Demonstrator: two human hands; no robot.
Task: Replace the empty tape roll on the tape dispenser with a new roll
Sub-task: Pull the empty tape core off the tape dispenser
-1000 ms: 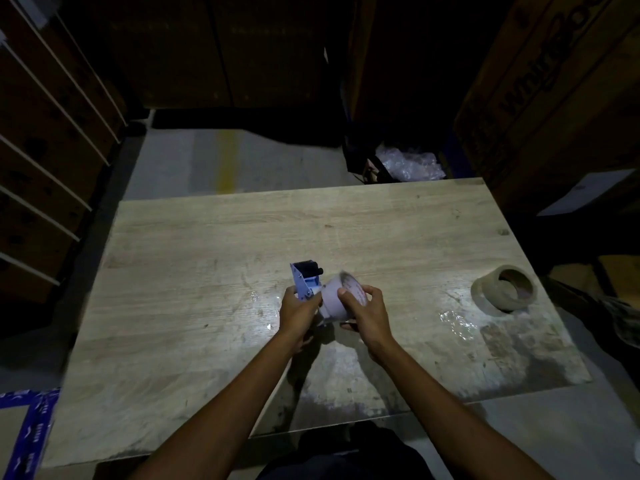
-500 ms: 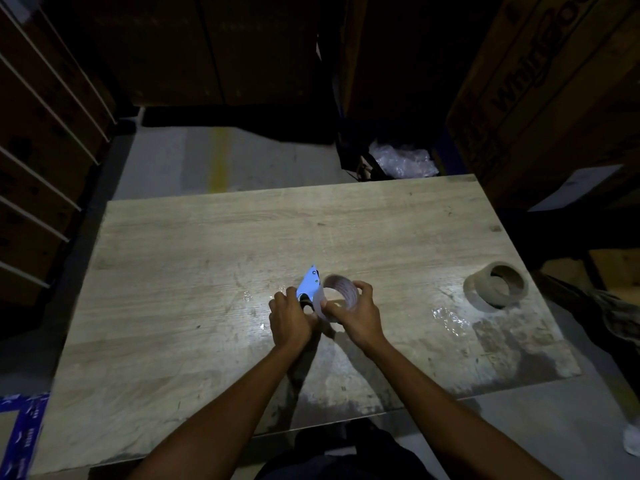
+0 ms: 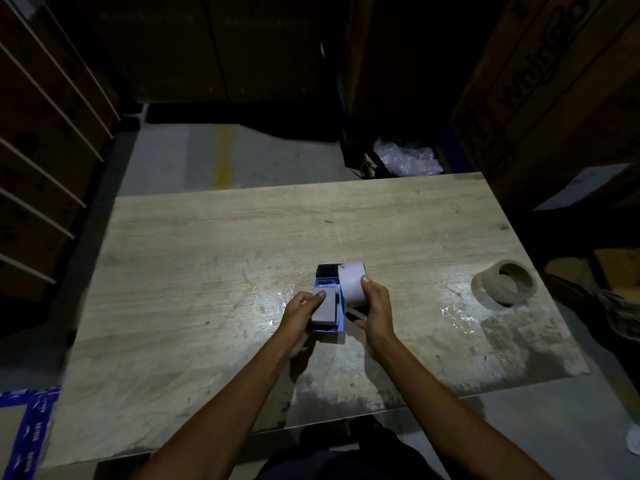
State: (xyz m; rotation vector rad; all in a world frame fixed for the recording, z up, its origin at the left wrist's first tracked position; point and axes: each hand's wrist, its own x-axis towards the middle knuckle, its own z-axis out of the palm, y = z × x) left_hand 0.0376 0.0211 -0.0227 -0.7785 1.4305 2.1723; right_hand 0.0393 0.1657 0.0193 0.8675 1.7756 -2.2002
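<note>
Both forearms are reaching in from the near edge, meeting over the middle of the wooden counter. The left hand is curling around the handle end of the blue tape dispenser, thumb lying along its grey top. The right hand is closing on the pale tape roll — thumb on the roll's outer face, fingers wrapping beneath — and the roll is sitting against the dispenser's right side, just beside its dark far end. Another roll, brownish, is lying flat on the counter well apart, near the right edge.
</note>
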